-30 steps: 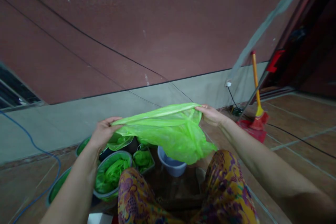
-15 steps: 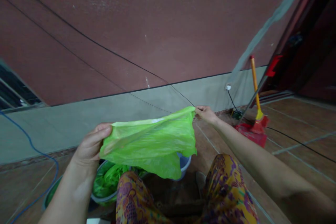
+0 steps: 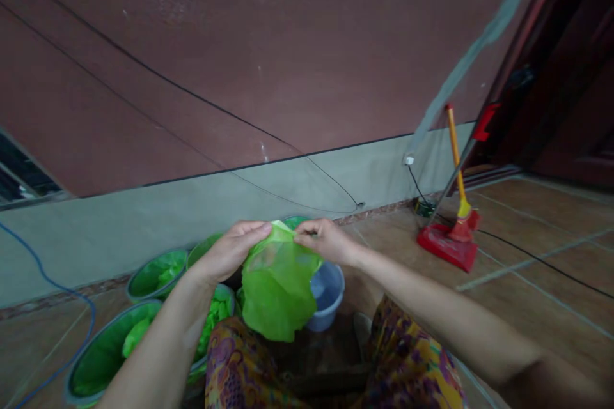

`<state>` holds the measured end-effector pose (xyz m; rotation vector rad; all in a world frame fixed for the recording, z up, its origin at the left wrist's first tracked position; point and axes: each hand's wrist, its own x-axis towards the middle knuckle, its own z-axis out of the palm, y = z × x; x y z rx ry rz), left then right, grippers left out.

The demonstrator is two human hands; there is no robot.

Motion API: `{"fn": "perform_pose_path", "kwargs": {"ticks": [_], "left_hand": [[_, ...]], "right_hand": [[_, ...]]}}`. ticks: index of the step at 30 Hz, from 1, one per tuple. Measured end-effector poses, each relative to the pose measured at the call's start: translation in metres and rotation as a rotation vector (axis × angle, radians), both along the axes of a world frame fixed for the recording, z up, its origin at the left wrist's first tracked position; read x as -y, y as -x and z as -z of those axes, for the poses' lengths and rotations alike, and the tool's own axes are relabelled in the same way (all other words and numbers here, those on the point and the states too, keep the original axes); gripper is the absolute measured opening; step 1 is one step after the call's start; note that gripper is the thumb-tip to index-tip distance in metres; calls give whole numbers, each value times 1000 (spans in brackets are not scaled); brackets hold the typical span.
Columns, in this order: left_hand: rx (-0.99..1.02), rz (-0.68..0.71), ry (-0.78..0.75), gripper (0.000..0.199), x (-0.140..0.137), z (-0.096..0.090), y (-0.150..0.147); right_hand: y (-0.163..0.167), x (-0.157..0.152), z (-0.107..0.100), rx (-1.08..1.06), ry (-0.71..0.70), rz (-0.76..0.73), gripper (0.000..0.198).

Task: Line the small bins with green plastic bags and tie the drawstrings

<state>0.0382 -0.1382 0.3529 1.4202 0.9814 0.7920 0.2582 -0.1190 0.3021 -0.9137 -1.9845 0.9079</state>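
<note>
Between my two hands hangs a thin, bright green plastic bag (image 3: 283,287), its upper edge bunched and its body drooping above my knees. My left hand (image 3: 235,249) pinches the top edge on the left, thumb on top. On the right, my right hand (image 3: 326,239) grips the same edge between thumb and fingers. Just behind and right of the bag stands a pale blue-white bucket (image 3: 330,294), partly covered by it. Left of my legs, a green-lined tub (image 3: 105,358) holds crumpled green plastic, partly hidden by my left forearm.
Another green-lined tub (image 3: 158,275) stands near the wall. A red dustpan (image 3: 448,248) and a yellow-handled broom (image 3: 459,179) stand at right. A blue hose (image 3: 62,284) lies at left, and a black cable (image 3: 542,259) crosses the tiled floor.
My hands have come close together, and the bag that was stretched wide between them is now gathered and hanging. More of the tubs and the bucket shows.
</note>
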Motion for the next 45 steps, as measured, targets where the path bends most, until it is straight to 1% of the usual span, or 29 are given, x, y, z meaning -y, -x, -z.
{"fn": "perform_pose_path", "kwargs": {"ticks": [2, 3, 5, 7, 10, 13, 17, 19, 20, 22, 24, 25, 26, 28, 29, 30, 32, 35, 37, 39, 41, 43, 45], "left_hand": [[-55, 84, 17, 41, 0, 4, 4], [-95, 139, 26, 40, 1, 5, 7], [-196, 234, 35, 40, 1, 10, 15], [-285, 272, 25, 40, -1, 17, 22], [-344, 289, 7, 40, -4, 25, 33], [-361, 304, 5, 37, -8, 27, 44], [-430, 253, -57, 35, -9, 14, 55], [-454, 215, -111, 36, -9, 6, 56], [-457, 198, -140, 36, -9, 3, 54], [-444, 179, -192, 36, -9, -2, 45], [-420, 177, -238, 37, -9, -5, 31], [-414, 180, -263, 37, -10, -5, 23], [-413, 182, -294, 37, -11, -5, 15], [-429, 169, -376, 37, -13, -4, 1], [-441, 156, -415, 37, -14, -3, -5], [-449, 149, -439, 36, -14, -2, -9], [-461, 160, -436, 30, -15, 1, -12], [-547, 160, -437, 18, -18, 7, -9], [-679, 84, -506, 16, -22, 12, -3], [-809, -19, -572, 19, -29, 17, 3], [-892, -127, -616, 25, -36, 21, 11], [-920, -221, -650, 31, -42, 23, 20], [-906, -289, -670, 34, -46, 23, 29]], "right_hand": [[-4, -12, 1, -142, 120, -30, 28], [-9, -17, -2, -213, 165, -54, 29], [-23, -23, -14, -320, 241, -87, 31], [-39, -25, -28, -376, 318, -104, 32], [-62, -24, -45, -339, 423, -131, 33], [-84, -26, -51, -147, 460, -151, 33], [-113, -36, -50, 151, 409, -140, 36], [-120, -42, -48, 284, 346, -99, 37], [-120, -44, -48, 348, 292, -57, 36], [-111, -44, -47, 430, 132, 37, 35], [-87, -37, -47, 407, -41, 65, 45], [-72, -33, -47, 360, -98, 25, 51], [-56, -28, -46, 303, -115, -40, 53], [-25, -21, -46, 218, -118, -170, 52], [-13, -19, -47, 216, -114, -199, 49], [-5, -18, -47, 229, -108, -203, 46], [2, -19, -50, 272, -101, -153, 35], [-9, -22, -58, 270, -77, -89, 26], [-21, -23, -64, 231, -41, -109, 28], [-34, -23, -69, 196, -8, -126, 30], [-45, -21, -74, 171, 16, -114, 33], [-56, -22, -77, 152, 27, -76, 35], [-69, -25, -78, 146, 17, -20, 37]]}}
